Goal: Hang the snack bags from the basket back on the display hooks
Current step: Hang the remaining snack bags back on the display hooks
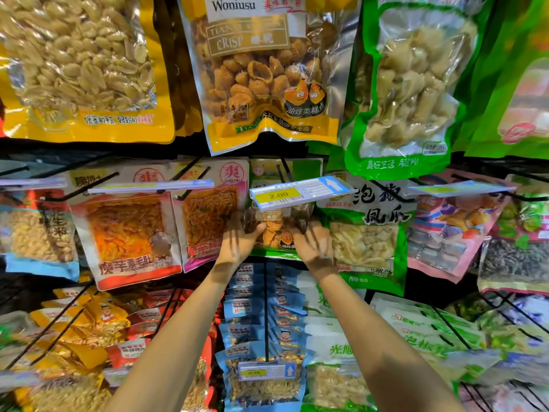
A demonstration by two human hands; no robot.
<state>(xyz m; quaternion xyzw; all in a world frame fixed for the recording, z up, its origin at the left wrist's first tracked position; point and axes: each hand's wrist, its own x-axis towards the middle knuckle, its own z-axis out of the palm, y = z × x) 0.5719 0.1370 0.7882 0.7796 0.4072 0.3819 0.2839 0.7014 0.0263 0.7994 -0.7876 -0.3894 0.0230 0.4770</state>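
Display wall of hanging snack bags fills the view; outer bags cut off by the frame edges.

Top row: large "Woniusu" bag [267,69], label "CRISP", shell-shaped fried snacks; its top is out of frame. Peanut bag [80,63] to its left, green bag [407,90] to its right.

Middle row: black hook [283,171] carries a price tag [300,193] reading "2.00". Tag hides the top of the small crisp snack bag [276,230], so whether it hangs on the hook cannot be told.

Left hand [239,240] grips the bag's left edge, right hand [312,240] its right edge; fingers curled round, fingertips hidden behind.
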